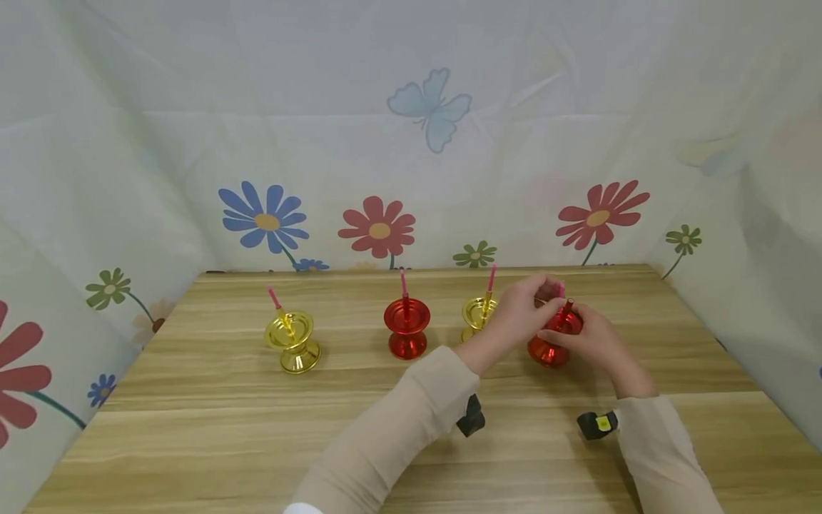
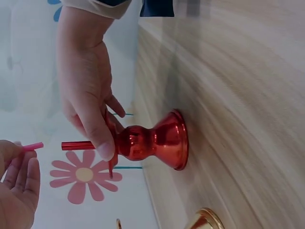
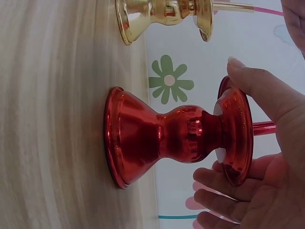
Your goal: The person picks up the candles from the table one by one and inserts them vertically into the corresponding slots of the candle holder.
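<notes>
My left hand (image 1: 519,312) pinches a small pink candle (image 2: 33,146) by one end. In the left wrist view, its free end points at the narrow tube of a red metallic candle holder (image 2: 138,143), with a gap between. My right hand (image 1: 602,344) grips the dish rim of that holder, thumb on one side and fingers on the other, as the right wrist view shows. The holder stands upright on its flared base on the table. In the head view, the hands partly cover its dish.
A gold holder (image 1: 475,314) with a pink candle stands just left of the hands, partly behind my left hand. Farther left are a red holder (image 1: 407,346) and another gold holder (image 1: 299,357), each bearing a pink candle. A flowered cloth (image 1: 321,143) hangs behind the wooden table (image 1: 225,428).
</notes>
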Available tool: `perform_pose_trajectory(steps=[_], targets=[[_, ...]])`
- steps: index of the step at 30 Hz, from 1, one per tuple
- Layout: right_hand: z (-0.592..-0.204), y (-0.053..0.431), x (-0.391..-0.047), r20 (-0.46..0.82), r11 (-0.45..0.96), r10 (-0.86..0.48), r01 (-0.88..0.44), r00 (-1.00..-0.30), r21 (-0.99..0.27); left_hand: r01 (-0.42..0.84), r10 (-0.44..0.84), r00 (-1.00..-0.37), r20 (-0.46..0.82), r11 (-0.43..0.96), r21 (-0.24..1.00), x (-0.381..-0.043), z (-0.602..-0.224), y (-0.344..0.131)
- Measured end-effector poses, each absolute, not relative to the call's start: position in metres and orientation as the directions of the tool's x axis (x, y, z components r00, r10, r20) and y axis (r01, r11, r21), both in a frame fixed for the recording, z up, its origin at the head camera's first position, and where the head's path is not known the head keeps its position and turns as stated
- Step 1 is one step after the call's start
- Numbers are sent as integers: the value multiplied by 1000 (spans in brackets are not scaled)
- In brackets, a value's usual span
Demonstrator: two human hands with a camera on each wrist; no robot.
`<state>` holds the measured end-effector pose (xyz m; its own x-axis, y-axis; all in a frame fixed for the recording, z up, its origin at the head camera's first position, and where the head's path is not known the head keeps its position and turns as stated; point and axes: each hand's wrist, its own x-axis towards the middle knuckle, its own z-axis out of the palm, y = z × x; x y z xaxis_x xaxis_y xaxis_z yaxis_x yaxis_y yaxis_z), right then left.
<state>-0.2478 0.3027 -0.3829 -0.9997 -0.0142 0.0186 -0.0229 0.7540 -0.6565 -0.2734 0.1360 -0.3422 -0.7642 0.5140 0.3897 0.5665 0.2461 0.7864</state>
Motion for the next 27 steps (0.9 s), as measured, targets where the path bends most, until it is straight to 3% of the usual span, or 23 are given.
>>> perform_pose_trajectory(steps=[10, 21, 27], targets=[[-381, 302, -248, -4, 770, -26, -18, -1000, -638, 574, 508, -754, 416, 202, 794, -278, -337, 145], [-382, 305, -249, 15, 762, -34, -35, -999, -646, 677, 565, -697, 442, 315, 666, -281, -332, 160], [-383, 303, -247, 37, 750, -42, -56, -998, -659, 663, 552, -710, 437, 316, 678, -285, -337, 163]])
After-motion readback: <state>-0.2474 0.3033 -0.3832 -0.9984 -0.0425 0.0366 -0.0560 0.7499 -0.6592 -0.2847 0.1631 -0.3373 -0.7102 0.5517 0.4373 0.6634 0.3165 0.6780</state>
